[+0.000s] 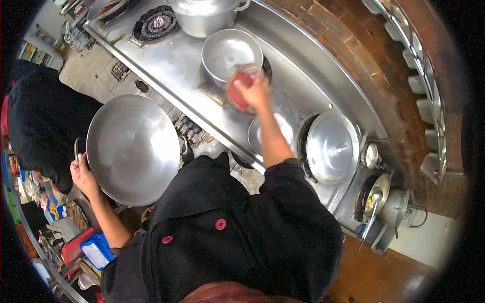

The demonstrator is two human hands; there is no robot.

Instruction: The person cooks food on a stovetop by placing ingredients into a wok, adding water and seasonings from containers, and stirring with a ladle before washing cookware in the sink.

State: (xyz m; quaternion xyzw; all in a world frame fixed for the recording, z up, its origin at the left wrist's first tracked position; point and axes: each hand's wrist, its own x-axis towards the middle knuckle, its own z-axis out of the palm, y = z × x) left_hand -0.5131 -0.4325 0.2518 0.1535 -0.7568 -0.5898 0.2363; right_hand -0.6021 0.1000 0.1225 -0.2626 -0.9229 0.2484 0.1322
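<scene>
Holding with the left hand (85, 177) a wide metal wok (134, 151) by its edge, right at a loop handle (77, 147); cannot tell how far round behind the rim. Keeping the wok out to the left of the body, with the hollow side facing up, beside the front edge of a steel stove (174, 65). Gripping in the right hand (256, 93) a red thing (239, 92), too blurred to name, over the stove at the near rim of an open pan (231, 50); cannot tell whether touching that rim. Reaching with the right forearm across a smaller bowl (259, 134), partly covered from view. Can see, to the right along the stove, a lidded pot (328, 141), and past it a small pan (382, 188) with food and a ladle (371, 219). Can see, beyond the open pan, a large pot (204, 21) next to a burner (156, 22) alight in the middle, and, at far left, a person (48, 118) in black.
</scene>
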